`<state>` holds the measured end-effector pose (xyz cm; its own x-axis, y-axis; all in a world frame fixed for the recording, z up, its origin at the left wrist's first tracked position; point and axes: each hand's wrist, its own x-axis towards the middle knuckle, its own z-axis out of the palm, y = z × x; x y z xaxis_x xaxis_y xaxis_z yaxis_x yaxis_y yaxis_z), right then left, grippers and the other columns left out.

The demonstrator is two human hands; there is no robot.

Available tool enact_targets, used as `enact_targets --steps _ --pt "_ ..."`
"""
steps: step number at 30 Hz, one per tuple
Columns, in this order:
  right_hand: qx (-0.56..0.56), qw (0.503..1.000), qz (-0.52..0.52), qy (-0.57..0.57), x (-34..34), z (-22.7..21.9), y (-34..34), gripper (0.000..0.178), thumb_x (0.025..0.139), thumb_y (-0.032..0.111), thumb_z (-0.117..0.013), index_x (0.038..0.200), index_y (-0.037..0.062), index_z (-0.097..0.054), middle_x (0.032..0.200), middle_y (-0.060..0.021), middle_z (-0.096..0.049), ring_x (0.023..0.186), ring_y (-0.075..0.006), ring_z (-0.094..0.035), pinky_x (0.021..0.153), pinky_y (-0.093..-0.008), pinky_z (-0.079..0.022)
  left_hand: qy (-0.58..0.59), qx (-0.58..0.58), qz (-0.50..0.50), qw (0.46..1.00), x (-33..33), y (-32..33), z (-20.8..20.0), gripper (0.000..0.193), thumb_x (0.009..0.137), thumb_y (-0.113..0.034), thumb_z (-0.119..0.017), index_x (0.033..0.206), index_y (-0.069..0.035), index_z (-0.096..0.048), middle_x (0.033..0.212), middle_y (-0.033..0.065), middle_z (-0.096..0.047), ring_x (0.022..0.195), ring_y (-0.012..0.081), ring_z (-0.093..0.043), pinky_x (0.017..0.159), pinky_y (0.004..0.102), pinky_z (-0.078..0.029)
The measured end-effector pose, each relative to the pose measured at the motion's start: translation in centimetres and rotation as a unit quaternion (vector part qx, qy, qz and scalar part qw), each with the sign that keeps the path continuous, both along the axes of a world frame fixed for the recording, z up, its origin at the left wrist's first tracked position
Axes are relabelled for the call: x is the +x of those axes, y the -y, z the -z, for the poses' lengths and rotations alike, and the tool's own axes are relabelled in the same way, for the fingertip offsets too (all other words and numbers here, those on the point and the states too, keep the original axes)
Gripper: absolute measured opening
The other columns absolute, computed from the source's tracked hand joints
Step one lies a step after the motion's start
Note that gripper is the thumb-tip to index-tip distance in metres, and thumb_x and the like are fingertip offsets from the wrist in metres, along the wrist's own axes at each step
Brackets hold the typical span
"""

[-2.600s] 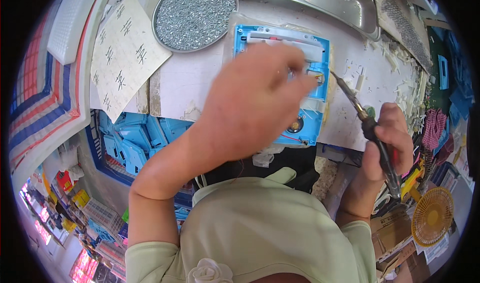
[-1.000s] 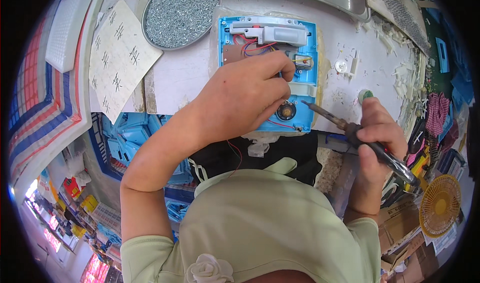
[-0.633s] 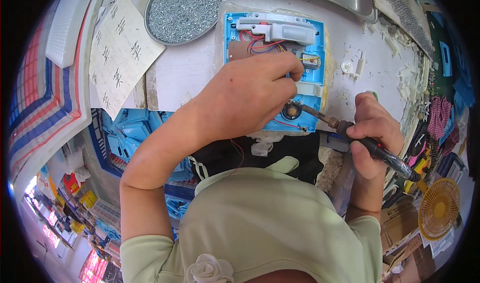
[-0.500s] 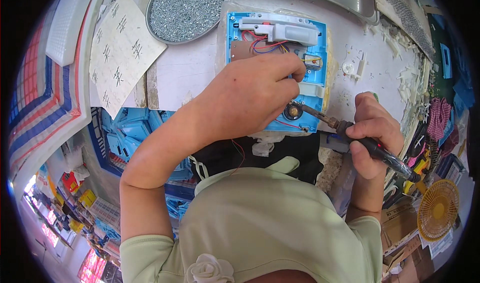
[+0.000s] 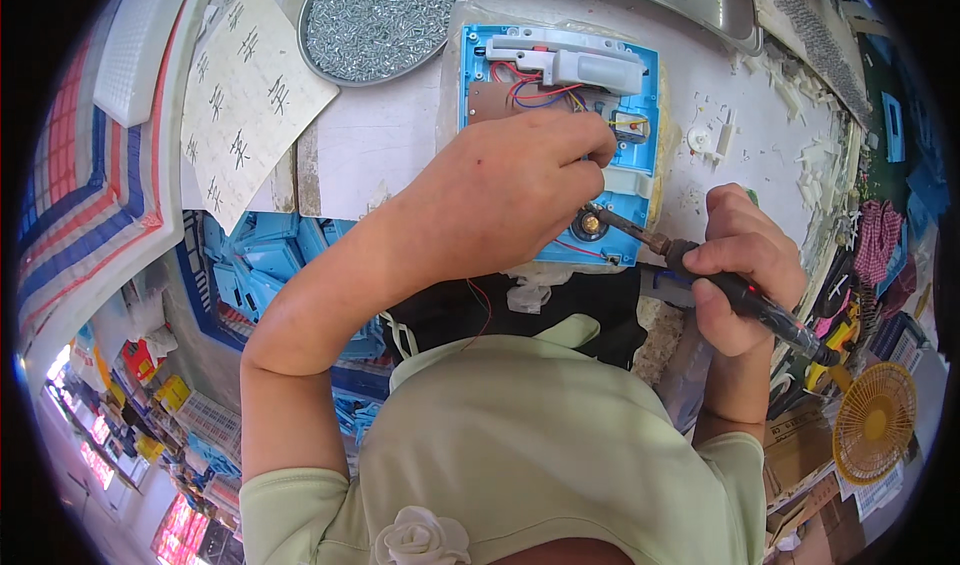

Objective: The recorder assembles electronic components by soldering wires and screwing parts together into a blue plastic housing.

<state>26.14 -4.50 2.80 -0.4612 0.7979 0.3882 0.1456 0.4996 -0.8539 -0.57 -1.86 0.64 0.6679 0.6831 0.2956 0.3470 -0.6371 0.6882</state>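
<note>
Meanwhile, at the bench: a person solders inside an open blue housing (image 5: 620, 180)
Housing: near the bench's (image 5: 390, 145) front edge, just short of the drop
Left hand (image 5: 500, 190): fingers curled over the housing, hiding its centre; what they pinch cannot be told
Right hand (image 5: 745, 265): wrapped tight round a soldering iron (image 5: 700, 270), tip at the housing's lower corner
Room: bare bench left of the housing; round screw tray (image 5: 380, 15) at the back edge

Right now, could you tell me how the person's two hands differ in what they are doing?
The left hand rests palm-down on the open blue casing, fingers curled over its parts; the right hand grips a soldering iron beside the casing. The left hand holds no tool; the right hand is closed around one. Both are bare and over the white bench.
</note>
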Motion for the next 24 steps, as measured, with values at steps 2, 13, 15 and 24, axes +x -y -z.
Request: enact_targets --steps 2,13,15,24 --pt "-0.002 1.000 0.006 -0.009 0.0 0.1 0.0 0.020 0.070 0.012 -0.070 0.086 0.0007 -0.069 0.062 -0.0061 -0.051 0.054 -0.0241 -0.043 0.055 -0.0376 -0.032 -0.002 0.004 0.001 1.000 0.0 0.0 0.0 0.015 0.079 -0.001 -0.073 0.090 -0.003 -0.063 0.106 0.0092 -0.063 0.094 0.0305 -0.066 0.077 0.0397 -0.055" --pt "-0.018 0.996 0.064 -0.053 1.7 -0.4 0.8 0.020 0.078 0.017 -0.071 0.085 -0.0010 -0.065 0.063 -0.0059 -0.052 0.056 -0.0209 -0.044 0.059 -0.0381 -0.034 -0.016 0.008 0.003 1.000 0.0 0.0 -0.2 0.016 0.079 -0.001 -0.073 0.090 -0.003 -0.063 0.107 0.0093 -0.063 0.095 0.0306 -0.066 0.077 0.0403 -0.056" --pt "-0.013 0.995 0.079 -0.055 1.7 -0.7 1.0 0.021 0.079 0.019 -0.072 0.085 -0.0003 -0.064 0.063 -0.0057 -0.051 0.056 -0.0206 -0.044 0.062 -0.0391 -0.036 -0.016 0.005 0.005 1.000 -0.1 0.0 -0.2 0.016 0.078 -0.001 -0.074 0.090 -0.003 -0.063 0.106 0.0095 -0.063 0.095 0.0307 -0.066 0.077 0.0404 -0.056" --pt "-0.011 0.994 0.092 -0.053 2.1 -1.0 1.4 0.022 0.080 0.020 -0.073 0.086 0.0003 -0.064 0.063 -0.0053 -0.050 0.057 -0.0207 -0.045 0.065 -0.0405 -0.038 -0.014 -0.004 0.011 1.000 -0.2 -0.1 -0.4 0.019 0.076 0.001 -0.075 0.091 -0.003 -0.064 0.106 0.0098 -0.063 0.095 0.0309 -0.066 0.079 0.0396 -0.056"
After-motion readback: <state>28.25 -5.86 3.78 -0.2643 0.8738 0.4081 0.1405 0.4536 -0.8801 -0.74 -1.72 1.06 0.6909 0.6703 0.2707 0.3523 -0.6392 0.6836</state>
